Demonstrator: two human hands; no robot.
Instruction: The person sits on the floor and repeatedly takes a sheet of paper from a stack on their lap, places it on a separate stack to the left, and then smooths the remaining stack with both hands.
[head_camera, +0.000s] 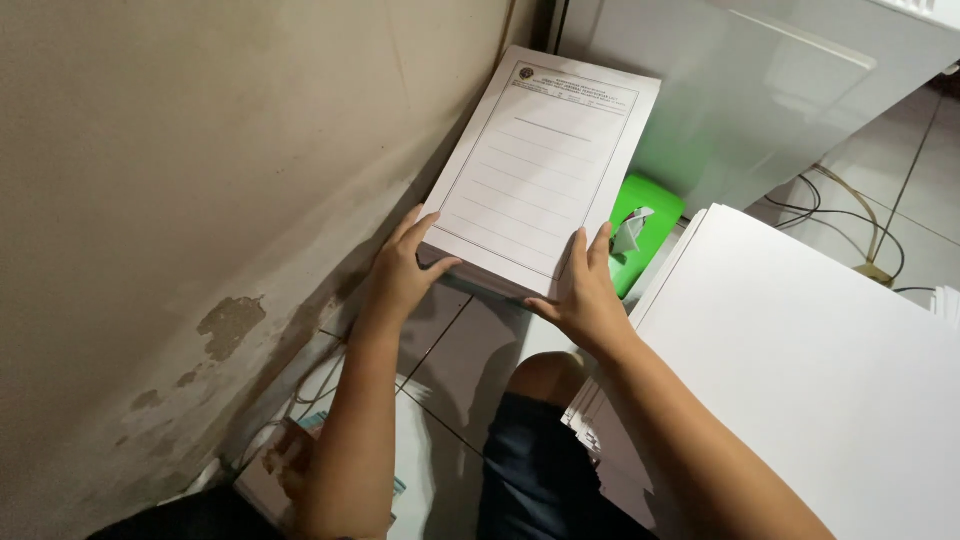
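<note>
1. A stack of ruled forms (540, 170), white with a printed header band, was held above the tiled floor (470, 350) beside a stained wall (200, 200).
2. A green tissue box (640, 215) sat just behind it.
3. The left hand (405, 265) and right hand (583, 290) clasped the stack's near corners, fingers curled around the edge.

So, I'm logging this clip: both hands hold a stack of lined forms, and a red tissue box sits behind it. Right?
Not quite. The tissue box is green, not red, as the head view shows. The rest holds: left hand and right hand hold the stack of lined forms.
</note>
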